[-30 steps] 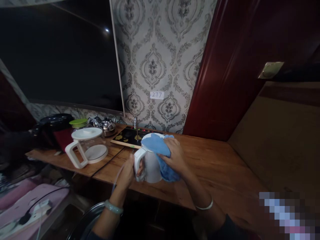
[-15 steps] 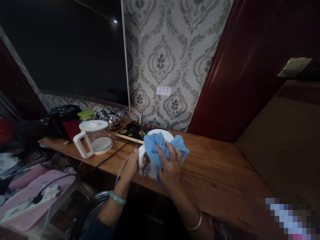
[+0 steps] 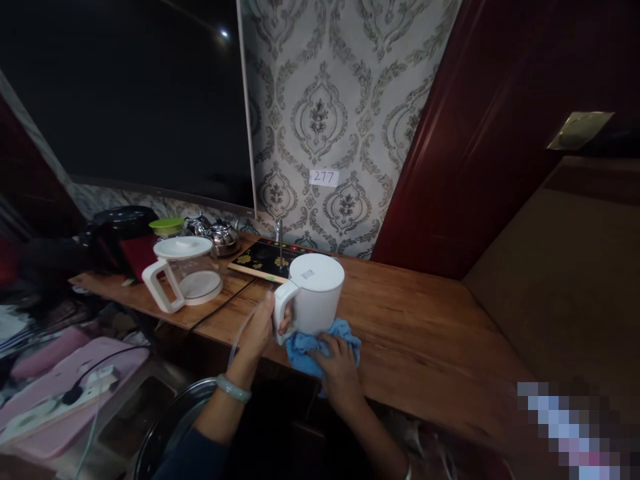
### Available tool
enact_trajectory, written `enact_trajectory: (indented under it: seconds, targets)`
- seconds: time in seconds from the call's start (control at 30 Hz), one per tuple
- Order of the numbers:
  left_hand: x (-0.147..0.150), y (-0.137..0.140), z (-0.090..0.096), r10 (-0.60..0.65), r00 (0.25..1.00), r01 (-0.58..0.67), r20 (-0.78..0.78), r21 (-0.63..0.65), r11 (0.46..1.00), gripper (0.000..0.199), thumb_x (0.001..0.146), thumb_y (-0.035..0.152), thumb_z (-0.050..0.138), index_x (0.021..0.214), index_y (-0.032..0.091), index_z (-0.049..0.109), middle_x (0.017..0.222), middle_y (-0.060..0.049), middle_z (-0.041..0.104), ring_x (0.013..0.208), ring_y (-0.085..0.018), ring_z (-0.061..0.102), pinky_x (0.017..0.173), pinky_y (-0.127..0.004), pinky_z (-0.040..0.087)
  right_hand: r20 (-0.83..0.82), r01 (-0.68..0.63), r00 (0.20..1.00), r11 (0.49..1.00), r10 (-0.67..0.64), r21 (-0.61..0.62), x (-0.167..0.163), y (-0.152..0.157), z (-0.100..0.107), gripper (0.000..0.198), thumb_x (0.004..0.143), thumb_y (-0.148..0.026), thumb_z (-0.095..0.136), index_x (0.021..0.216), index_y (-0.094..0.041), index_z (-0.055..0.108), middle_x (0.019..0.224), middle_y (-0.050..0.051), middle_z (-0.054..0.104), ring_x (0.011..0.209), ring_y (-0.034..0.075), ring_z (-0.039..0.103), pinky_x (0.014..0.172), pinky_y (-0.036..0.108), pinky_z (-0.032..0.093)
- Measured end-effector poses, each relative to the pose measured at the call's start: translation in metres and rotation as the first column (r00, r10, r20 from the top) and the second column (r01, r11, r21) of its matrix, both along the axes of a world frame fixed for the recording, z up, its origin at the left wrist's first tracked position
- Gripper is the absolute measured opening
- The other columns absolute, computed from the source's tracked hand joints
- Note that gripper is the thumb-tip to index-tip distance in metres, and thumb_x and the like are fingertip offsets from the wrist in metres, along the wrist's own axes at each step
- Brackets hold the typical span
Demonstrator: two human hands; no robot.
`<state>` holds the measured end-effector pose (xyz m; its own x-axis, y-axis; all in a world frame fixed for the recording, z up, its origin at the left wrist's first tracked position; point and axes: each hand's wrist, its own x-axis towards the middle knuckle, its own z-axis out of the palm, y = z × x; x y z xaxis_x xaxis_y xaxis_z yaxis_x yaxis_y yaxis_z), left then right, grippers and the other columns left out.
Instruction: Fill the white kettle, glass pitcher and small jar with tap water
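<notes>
Gripping, left hand: my fingers wrap the handle of the white kettle; a fingertip shows through the handle's gap, so the grip is closed round it.
Right hand: my fingers curve over the bunched blue cloth, pinching it against the kettle's near lower side.
Kettle position: centre of the scene, roughly upright, above the near part of the wooden table, handle to the left; I cannot tell whether its base touches the wood.
Kettle lid: on, facing up, small dark print at its left side.
Hot plate: black with yellow flowers, just beyond the kettle and to the left; a red light glows on its far edge.
Metal spout: rises near the hot plate.
Glass pot: white lid and handle, left of my left hand and well apart from it.
Silver teapot: far left, behind the glass pot.
Green lid: left of the teapot.
Paper tag: reads 277, on the patterned wall at the far side.
Power strip: on the pink stool, near left.
Bracelet: pale, round my left wrist.
</notes>
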<state>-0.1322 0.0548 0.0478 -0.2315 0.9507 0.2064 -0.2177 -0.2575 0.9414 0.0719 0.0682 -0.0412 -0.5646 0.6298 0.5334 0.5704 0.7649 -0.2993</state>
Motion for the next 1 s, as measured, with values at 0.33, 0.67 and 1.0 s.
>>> enact_trajectory:
  seconds: [0.33, 0.67, 1.0]
  targets:
    - [0.001, -0.001, 0.003, -0.046, 0.999, 0.045, 0.020, 0.047, 0.998, 0.070, 0.082, 0.085, 0.043, 0.065, 0.019, 0.056, 0.040, 0.004, 0.044, 0.034, -0.009, 0.035, 0.039, -0.023, 0.029, -0.761, -0.153, 0.538, 0.845, -0.363, -0.512, 0.038, 0.044, 0.064, 0.035, 0.073, -0.039, 0.072, 0.103, -0.021, 0.075, 0.103, 0.006, 0.073, 0.098, 0.026, 0.065, 0.091, 0.041, 0.052]
    - [0.003, -0.002, 0.008, -0.057, 0.998, 0.057, 0.007, 0.012, 0.998, 0.070, 0.078, 0.089, 0.042, 0.064, 0.022, 0.054, 0.040, 0.004, 0.041, 0.034, -0.010, 0.032, 0.038, -0.026, 0.025, -0.841, -0.399, 0.379, 0.753, -0.385, -0.524, -0.023, 0.089, 0.093, 0.054, 0.073, -0.062, 0.070, 0.102, -0.017, 0.072, 0.099, 0.007, 0.078, 0.100, 0.026, 0.069, 0.093, 0.040, 0.052]
    - [0.004, -0.004, 0.005, -0.052, 0.999, 0.051, 0.017, 0.042, 0.998, 0.069, 0.083, 0.085, 0.042, 0.066, 0.020, 0.057, 0.041, 0.003, 0.043, 0.036, -0.011, 0.034, 0.039, -0.026, 0.028, -0.749, -0.295, 0.456, 0.713, -0.480, -0.636, -0.016, 0.068, 0.010, 0.051, 0.073, -0.055, 0.068, 0.107, -0.017, 0.074, 0.110, 0.010, 0.078, 0.110, 0.030, 0.070, 0.099, 0.045, 0.052]
